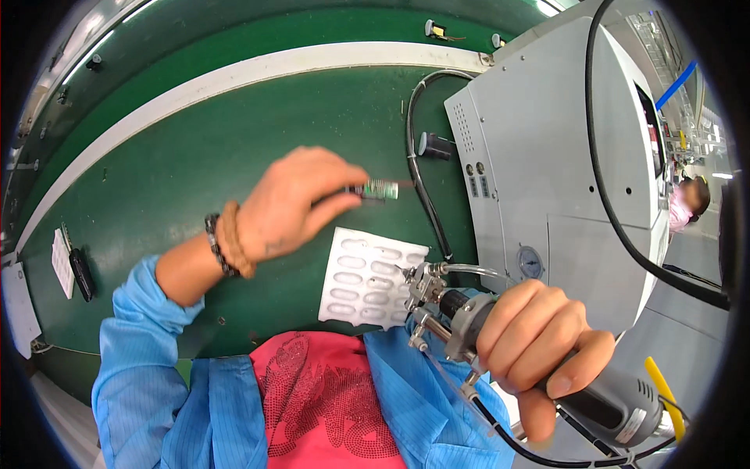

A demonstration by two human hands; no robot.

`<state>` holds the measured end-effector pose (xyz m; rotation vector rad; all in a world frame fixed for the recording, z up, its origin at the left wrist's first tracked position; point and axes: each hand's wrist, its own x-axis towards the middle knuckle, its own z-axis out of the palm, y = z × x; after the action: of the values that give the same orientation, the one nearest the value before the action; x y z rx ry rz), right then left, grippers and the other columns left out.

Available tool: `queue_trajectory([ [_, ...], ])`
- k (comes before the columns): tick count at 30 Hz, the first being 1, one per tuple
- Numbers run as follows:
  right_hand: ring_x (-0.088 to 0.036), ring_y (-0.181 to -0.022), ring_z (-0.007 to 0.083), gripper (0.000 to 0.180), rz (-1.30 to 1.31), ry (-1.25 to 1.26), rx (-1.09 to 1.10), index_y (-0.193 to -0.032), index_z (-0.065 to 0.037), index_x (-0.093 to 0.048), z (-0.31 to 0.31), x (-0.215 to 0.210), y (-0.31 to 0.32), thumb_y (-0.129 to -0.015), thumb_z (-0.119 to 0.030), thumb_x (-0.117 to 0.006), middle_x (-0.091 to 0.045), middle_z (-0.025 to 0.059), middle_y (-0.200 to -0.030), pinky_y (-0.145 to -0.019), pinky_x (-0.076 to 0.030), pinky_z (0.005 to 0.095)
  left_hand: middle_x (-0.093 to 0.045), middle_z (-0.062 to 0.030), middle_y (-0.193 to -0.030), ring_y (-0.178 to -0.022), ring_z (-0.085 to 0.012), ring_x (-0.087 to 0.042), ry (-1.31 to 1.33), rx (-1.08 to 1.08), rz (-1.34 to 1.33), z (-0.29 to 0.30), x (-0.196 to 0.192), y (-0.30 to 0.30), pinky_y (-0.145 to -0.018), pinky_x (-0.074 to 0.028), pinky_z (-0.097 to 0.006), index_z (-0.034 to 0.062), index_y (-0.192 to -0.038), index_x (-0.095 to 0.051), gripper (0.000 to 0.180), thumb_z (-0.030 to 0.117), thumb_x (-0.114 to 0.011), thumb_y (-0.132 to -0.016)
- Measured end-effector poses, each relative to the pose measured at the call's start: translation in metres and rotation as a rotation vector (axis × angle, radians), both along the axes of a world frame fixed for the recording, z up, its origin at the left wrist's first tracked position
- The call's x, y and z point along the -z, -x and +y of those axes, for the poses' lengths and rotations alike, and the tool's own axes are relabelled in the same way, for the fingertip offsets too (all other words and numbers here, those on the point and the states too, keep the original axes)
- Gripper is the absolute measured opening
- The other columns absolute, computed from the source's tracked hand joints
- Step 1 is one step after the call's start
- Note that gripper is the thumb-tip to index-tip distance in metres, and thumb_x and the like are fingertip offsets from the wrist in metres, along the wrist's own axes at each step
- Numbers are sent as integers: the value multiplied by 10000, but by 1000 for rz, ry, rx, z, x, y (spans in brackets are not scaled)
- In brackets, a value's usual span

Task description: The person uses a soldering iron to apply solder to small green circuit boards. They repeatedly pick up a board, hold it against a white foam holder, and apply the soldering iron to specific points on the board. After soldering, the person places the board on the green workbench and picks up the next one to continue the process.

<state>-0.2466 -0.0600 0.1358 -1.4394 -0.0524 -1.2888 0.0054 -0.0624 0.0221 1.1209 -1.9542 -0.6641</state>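
Observation:
My left hand is raised over the green bench, thumb and fingertips pinching a small green circuit board with thin wires. Wrapped in my right hand is a grey and black powered dispensing tool. Its metal valve fittings and hoses point toward the board side, with the nozzle tip over the edge of a white tray. That white plastic tray has rows of oval pockets and lies on the bench between my hands. Whether its pockets hold anything, I cannot tell.
A large grey machine with a round gauge stands at the right, a black cable beside it. Near it lies a dark cylindrical part. A black object rests at the far left. Another person is in the right background.

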Motion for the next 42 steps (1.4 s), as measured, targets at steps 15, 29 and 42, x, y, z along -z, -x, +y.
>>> queue_trajectory([
  [15, -579, -489, 117, 449, 89, 123, -25, -1047, -82, -486, -3, 8, -3, -859, -343, -798, -587, 23, -657, -449, -507, 241, -715, -85, -1032, -1029, -290, -649, -15, -87, 92, 64, 47, 52, -892, -498, -408, 55, -1052, -711, 323, 93, -808, -747],
  [29, -574, -511, 104, 451, 176, 88, 30, -1092, -86, -486, -8, 19, -33, -882, -366, -771, -592, 9, -685, -438, -491, 224, -719, -78, -1054, -1069, -259, -631, -49, -56, 175, 60, 53, 47, -912, -491, -399, 26, -999, -717, 295, 96, -797, -724],
  [42, -578, -515, 105, 436, 224, 70, 49, -1070, -97, -476, -11, 21, -39, -877, -343, -780, -594, 2, -689, -451, -482, 226, -728, -99, -1042, -1033, -283, -656, -45, -41, 201, 56, 50, 45, -893, -511, -397, 20, -1012, -720, 321, 70, -804, -706],
])
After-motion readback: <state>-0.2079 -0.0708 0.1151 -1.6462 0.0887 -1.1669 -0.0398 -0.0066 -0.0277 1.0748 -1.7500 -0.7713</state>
